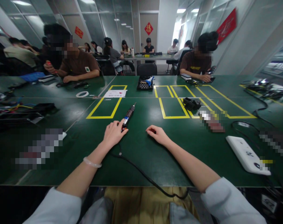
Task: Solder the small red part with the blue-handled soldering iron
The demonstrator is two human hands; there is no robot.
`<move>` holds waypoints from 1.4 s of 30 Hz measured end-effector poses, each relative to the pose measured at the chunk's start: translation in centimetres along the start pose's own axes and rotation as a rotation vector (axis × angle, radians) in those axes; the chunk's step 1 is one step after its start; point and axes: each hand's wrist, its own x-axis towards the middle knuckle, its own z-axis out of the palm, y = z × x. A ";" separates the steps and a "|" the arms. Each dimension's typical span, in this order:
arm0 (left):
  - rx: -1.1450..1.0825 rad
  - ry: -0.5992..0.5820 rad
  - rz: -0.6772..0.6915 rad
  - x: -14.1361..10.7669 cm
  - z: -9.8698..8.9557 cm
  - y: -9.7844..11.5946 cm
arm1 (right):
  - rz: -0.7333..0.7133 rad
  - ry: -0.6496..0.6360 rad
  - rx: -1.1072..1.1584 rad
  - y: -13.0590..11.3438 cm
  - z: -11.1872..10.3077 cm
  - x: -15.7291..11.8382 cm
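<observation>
My left hand [113, 134] rests on the green table at the rear end of an electric screwdriver [129, 115]. Its index finger and thumb lie on either side of the tool's back end. The screwdriver points away from me, its bit toward the far side, and a black cord [141, 171] trails from under the hand over the table's near edge. To the right, my right hand [158, 135] lies on its side with the fingers curled in. Nothing shows in its grasp, and it is apart from the screwdriver.
A black tray [144, 84] holds small parts and a blue item. Yellow tape outlines [175, 117] mark the table [141, 149]. A black part [191, 104] stands right of centre, a white power bank [246, 154] at right. Two people sit opposite; cables lie at both sides.
</observation>
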 end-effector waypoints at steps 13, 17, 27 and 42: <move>0.089 -0.083 -0.499 -0.6 0.2 -16.6 | -0.013 -0.020 -0.040 0.1 0.1 0.0; 0.159 0.006 -0.557 -1.2 -0.1 -17.2 | -0.012 -0.030 -0.042 0.1 0.1 0.1; 0.216 0.149 -0.600 -1.4 -1.2 -14.7 | -0.014 -0.040 -0.040 0.3 0.2 0.1; -1.147 -0.354 0.111 2.4 -0.9 4.6 | -0.024 -0.056 0.098 0.7 0.4 0.1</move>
